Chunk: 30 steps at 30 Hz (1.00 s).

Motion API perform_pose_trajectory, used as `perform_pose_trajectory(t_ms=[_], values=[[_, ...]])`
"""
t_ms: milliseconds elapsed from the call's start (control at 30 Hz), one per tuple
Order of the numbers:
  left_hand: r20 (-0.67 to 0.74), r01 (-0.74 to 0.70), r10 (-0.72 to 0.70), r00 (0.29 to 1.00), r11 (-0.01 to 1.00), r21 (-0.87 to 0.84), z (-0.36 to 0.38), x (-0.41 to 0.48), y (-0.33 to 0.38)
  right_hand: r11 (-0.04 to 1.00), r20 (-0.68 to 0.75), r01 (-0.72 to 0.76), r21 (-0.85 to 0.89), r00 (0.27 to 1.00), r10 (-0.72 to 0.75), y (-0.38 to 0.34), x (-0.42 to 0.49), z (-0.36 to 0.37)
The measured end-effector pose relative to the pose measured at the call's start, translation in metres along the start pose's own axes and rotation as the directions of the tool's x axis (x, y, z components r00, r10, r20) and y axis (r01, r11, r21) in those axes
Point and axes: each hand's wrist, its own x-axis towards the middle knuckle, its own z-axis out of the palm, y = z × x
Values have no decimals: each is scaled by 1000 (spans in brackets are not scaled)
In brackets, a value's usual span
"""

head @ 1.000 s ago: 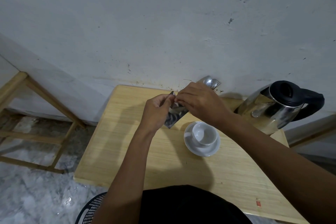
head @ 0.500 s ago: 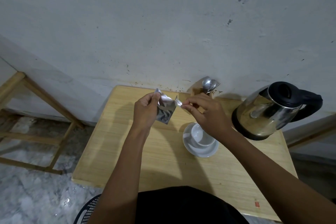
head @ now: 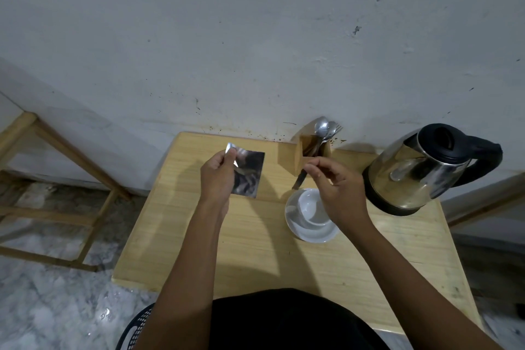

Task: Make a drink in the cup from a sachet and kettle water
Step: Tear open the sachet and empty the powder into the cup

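Note:
My left hand [head: 217, 176] holds a shiny silver sachet [head: 250, 176] upright above the wooden table [head: 255, 250], its top edge torn. My right hand [head: 335, 190] hovers over the white cup [head: 308, 204] and pinches a thin dark torn-off strip [head: 299, 180] that hangs from its fingertips. The cup stands on a white saucer [head: 301, 229] and looks empty; my right wrist covers part of both. A steel kettle [head: 417, 176] with a black lid and handle stands on its base to the right of the cup.
A wooden cutlery holder [head: 292, 155] with spoons and forks [head: 324, 129] stands against the wall behind the cup. A wooden frame [head: 71, 156] stands on the marble floor to the left. A black perforated basket [head: 136, 329] sits below the table's near edge.
My hands have pulled apart: the left carried the sachet left, the right tore a strip off its top and moved right, above the cup.

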Motion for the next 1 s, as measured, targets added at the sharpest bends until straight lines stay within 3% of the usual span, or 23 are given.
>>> perform_pose_trajectory(t_ms=[200, 333, 667, 833, 933, 1000], values=[[12, -40, 39, 999, 996, 79, -17, 5, -2, 962, 43, -272, 12, 962, 271, 11, -1, 1], [61, -48, 43, 997, 995, 84, -28, 4, -7, 930, 137, -363, -48, 920, 366, 17, 4, 26], [75, 13, -22, 997, 993, 115, -50, -5, -27, 836, 383, -282, -471, 789, 481, 62, 16, 106], [74, 26, -33, 997, 995, 92, -53, -6, -34, 797, 480, -221, -562, 698, 532, 70, 20, 107], [94, 28, -37, 995, 996, 89, -52, -5, -35, 833, 441, -225, -506, 763, 474, 63, 21, 96], [108, 35, -44, 993, 995, 89, -49, -5, -34, 878, 367, -413, -241, 799, 476, 49, 17, 85]])
